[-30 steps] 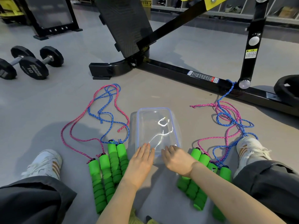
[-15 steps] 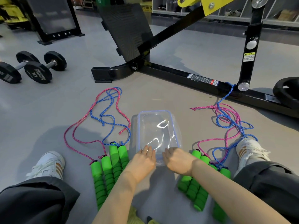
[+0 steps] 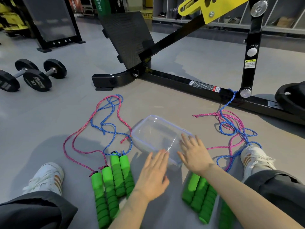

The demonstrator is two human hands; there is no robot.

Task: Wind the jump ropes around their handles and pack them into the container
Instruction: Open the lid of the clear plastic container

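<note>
A clear plastic container [image 3: 153, 129] lies on the grey floor between my legs, turned at an angle. My left hand [image 3: 154, 176] has straight fingers touching its near edge. My right hand [image 3: 194, 154] is spread flat against its right side. Several green foam handles [image 3: 113, 182] lie left of the container, with a pink rope [image 3: 79, 134] and a blue rope [image 3: 107, 124] loose on the floor beyond them. More green handles [image 3: 200, 197] lie under my right forearm, their pink and blue ropes [image 3: 231, 128] tangled to the right.
A black gym machine frame [image 3: 189, 83] runs across the floor behind the container; one blue rope reaches its base. Two black dumbbells [image 3: 33, 75] sit at far left. My white shoes [image 3: 47, 177] [image 3: 254, 157] flank the work area. A black weight plate [image 3: 292, 95] lies at right.
The container has been turned and pushed so it lies at an angle. Both hands have opened out flat against it, the right one moving forward along its side.
</note>
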